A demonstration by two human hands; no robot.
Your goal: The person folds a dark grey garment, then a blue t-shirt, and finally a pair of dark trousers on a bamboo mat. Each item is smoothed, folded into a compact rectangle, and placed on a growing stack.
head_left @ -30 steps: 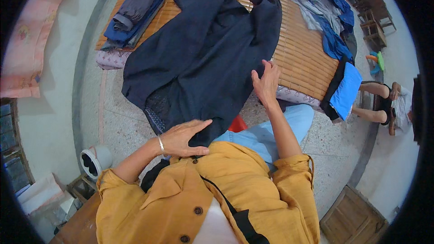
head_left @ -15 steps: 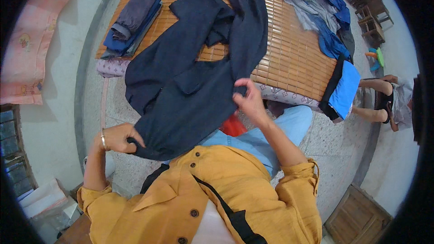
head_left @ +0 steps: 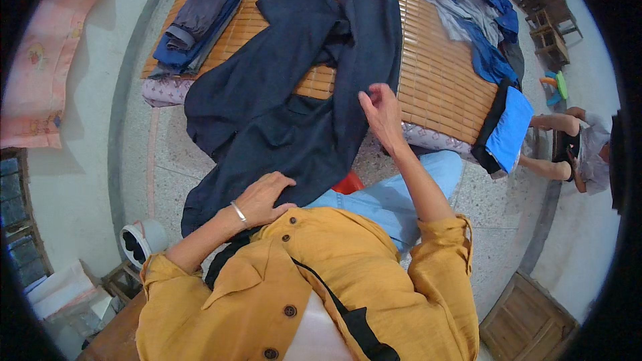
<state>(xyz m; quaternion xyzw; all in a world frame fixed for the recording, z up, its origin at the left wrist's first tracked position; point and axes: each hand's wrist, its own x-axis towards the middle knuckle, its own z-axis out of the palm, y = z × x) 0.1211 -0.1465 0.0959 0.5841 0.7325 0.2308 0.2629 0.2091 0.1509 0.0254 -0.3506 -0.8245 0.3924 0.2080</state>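
Observation:
A pair of dark navy trousers [head_left: 267,127] lies from the bed's woven mat down over my lap, its two long legs stretched away from me. My left hand [head_left: 265,197], with a bracelet at the wrist, rests fairly flat on the near part of the cloth, fingers extended. By the right edge of the trousers hovers my right hand [head_left: 382,113], its fingers loosely bent and apart, holding nothing. Under the cloth, a bit of something red [head_left: 348,182] shows beside my light blue jeans [head_left: 394,194].
Folded clothes [head_left: 199,23] are stacked at the mat's [head_left: 435,73] left. Loose clothes [head_left: 468,7] heap at the far right, and a blue and black folded item [head_left: 506,127] lies on the right corner. Another person [head_left: 568,140] is at right. A white bucket [head_left: 144,241] stands lower left.
My left hand has let go of the trousers' near left corner and moved right onto the cloth. My right hand has released the right edge and moved up and slightly right.

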